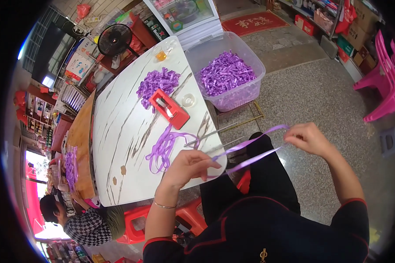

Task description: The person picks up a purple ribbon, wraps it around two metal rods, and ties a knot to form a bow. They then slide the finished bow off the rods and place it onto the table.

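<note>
A long purple ribbon point(251, 162) stretches in two strands between my hands, over the table's near right corner and my lap. My left hand point(189, 167) is closed on one end at the table edge. My right hand point(308, 138) pinches the other end, out to the right over the floor. Two thin metal rods point(219, 132) jut from the table edge just beyond my left hand. Loose purple ribbon point(162, 151) lies tangled on the white marbled table point(131, 127) beside that hand. Farther off stand a red tape dispenser point(175, 115) and a pile of folded purple ribbon pieces point(156, 84).
A clear plastic bin point(239, 101) full of folded purple ribbon pieces stands against the table's right side. A clear tape roll point(188, 100) lies by the dispenser. A black fan point(114, 40) stands behind. Another person point(87, 225) sits at the left, near a wooden table point(80, 136).
</note>
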Demonstrator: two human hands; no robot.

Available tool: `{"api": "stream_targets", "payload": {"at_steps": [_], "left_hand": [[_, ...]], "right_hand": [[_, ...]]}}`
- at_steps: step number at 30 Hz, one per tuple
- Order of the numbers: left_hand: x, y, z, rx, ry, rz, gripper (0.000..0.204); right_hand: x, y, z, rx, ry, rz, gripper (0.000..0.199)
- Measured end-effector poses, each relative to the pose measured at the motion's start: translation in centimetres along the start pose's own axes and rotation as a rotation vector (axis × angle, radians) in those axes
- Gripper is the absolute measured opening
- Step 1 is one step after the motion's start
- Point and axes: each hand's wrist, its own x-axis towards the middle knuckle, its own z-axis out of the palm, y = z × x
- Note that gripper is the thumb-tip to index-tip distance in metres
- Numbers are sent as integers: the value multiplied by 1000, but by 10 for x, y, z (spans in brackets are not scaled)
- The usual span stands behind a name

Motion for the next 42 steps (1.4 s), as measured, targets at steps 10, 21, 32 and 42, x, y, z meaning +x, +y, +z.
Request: {"api": "stream_targets", "payload": {"at_steps": [10, 21, 32, 42], "left_hand": [[-4, 3, 12, 33, -299, -25, 11], [9, -4, 11, -1, -375, -74, 11], [38, -30, 18, 565, -463, 430, 9], [84, -55, -21, 530, 331, 575, 12]], "right_hand": [[42, -114, 48, 230, 133, -514, 23], [45, -108, 51, 258, 102, -470, 13], [54, -58, 71, 998, -663, 95, 17], [100, 4, 93, 970, 278, 209, 16]]}}
